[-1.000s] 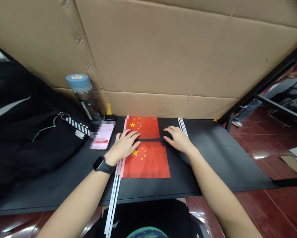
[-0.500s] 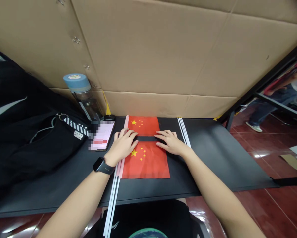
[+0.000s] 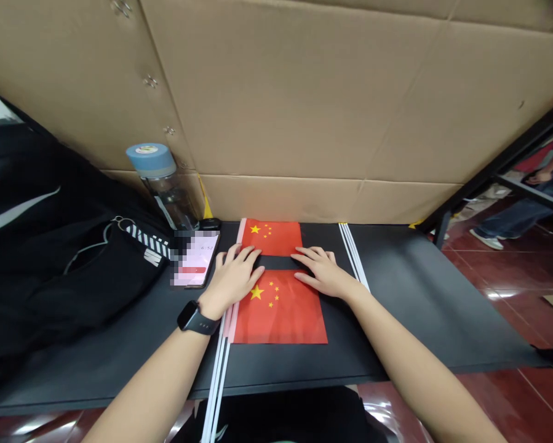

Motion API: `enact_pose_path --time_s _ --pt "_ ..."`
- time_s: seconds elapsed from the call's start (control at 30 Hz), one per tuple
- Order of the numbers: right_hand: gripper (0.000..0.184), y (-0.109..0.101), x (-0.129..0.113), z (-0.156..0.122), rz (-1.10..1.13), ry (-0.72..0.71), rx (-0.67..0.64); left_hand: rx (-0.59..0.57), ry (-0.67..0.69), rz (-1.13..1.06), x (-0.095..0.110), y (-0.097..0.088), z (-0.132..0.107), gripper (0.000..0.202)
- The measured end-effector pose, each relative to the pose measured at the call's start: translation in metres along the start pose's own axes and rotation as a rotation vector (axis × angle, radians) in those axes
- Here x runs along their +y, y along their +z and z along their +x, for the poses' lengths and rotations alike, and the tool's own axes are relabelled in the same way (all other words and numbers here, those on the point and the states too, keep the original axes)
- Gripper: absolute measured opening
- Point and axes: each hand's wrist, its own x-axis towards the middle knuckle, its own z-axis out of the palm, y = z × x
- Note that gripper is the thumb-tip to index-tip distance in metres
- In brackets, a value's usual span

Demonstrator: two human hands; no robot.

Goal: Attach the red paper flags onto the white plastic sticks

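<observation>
Two small red flags with yellow stars lie on the black table [image 3: 419, 295]: a near flag [image 3: 280, 311] and a far flag [image 3: 272, 237], with a dark band [image 3: 278, 263] across the gap between them. My left hand [image 3: 232, 277] lies flat, fingers spread, on the flags' left edge over the white sticks [image 3: 217, 387]. On the band's right end and the near flag's upper right part, my right hand [image 3: 322, 271] rests flat with fingers stretched out. A black watch [image 3: 194, 318] is on my left wrist.
A phone [image 3: 197, 258] lies left of the flags, beside a clear bottle with a blue cap [image 3: 159, 184] and black clothing [image 3: 73, 258]. Spare white sticks [image 3: 352, 255] lie to the right. A cardboard wall [image 3: 304, 111] stands behind. Another person's legs [image 3: 520, 215] show at far right.
My right hand slid left from the table beside the flags onto the band and near flag. My left hand stayed flat on the flags' left edge. The view shifted slightly.
</observation>
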Motion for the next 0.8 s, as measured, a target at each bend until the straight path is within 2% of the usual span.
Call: enact_pose_path --time_s 0.2,0.3,0.4,0.57,0.63,0.8 --pt "0.056 -0.003 0.000 0.000 -0.020 0.037 -0.024 0.022 -0.003 -0.032 -0.012 -0.002 0.002 0.045" --pt "0.055 -0.004 0.002 -0.001 -0.023 0.044 -0.002 0.056 0.005 -0.065 -0.024 -0.004 0.005 0.039" --pt "0.051 -0.005 0.006 -0.002 -0.003 0.041 0.051 0.079 0.070 -0.118 -0.035 -0.012 0.007 0.031" --pt "0.036 -0.008 0.006 -0.002 0.142 -0.120 0.092 0.123 0.198 -0.223 -0.040 -0.027 0.008 0.028" --pt "0.030 -0.008 0.005 -0.001 0.197 -0.163 0.066 0.076 0.206 -0.251 -0.040 -0.030 0.007 0.026" --pt "0.020 -0.004 0.004 0.000 0.215 -0.134 0.042 -0.186 0.203 -0.264 -0.041 -0.029 0.005 0.016"
